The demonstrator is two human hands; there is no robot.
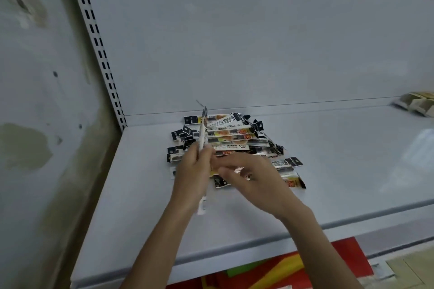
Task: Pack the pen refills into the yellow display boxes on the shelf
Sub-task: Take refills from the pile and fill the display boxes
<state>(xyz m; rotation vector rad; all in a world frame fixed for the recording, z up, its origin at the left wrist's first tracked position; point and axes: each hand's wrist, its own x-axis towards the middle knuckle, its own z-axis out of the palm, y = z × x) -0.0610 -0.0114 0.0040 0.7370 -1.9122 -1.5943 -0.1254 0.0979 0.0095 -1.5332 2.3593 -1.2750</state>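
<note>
A pile of flat pen refill packets [234,136], printed black, white and orange, lies on the white shelf [328,171] near its back left corner. My left hand [191,177] grips a few packets [203,131] held upright on edge; their tops stand above the pile and their lower ends poke out below my wrist. My right hand [253,178] hovers low over the front of the pile, fingers curled and reaching toward the left hand. Whether it holds a packet is blurred. At the shelf's far right edge stand yellow display boxes [418,103], only partly in view.
A slotted metal upright [98,49] runs down the left of the white back panel. A stained wall lies further left. Below the shelf's front lip, red, yellow and green items [281,267] show on a lower level. A window is at top right.
</note>
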